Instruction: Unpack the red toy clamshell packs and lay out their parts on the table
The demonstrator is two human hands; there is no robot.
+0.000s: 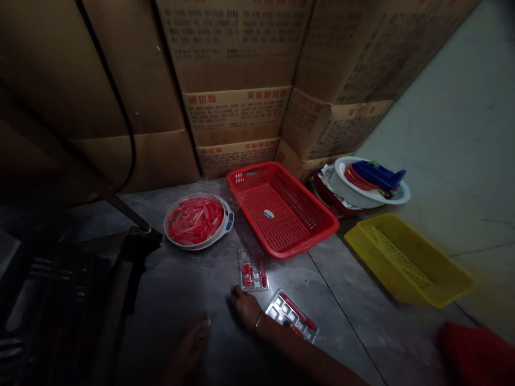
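Observation:
My right hand point(246, 308) reaches in from the lower right, a band on its wrist, with its fingers curled. It is close to the lower edge of a clear plastic tray point(260, 282) holding small red pieces point(247, 274) and a long red item point(263, 269). Whether it touches the tray or holds anything small is too dark to see. Under the right forearm lies a second compartment tray point(276, 310) with a long red piece point(298, 309). My left hand point(193, 343) is dim and blurred above the floor at lower centre; its fingers are not clear.
A round scale point(228, 221) bears a bowl point(171, 239) of wrapped red items. Beyond sit a red basket point(277, 249), a yellow basket point(450, 279) and a white basin point(403, 198). Cardboard boxes point(237, 115) line the back. A dark crate point(52, 300) stands left.

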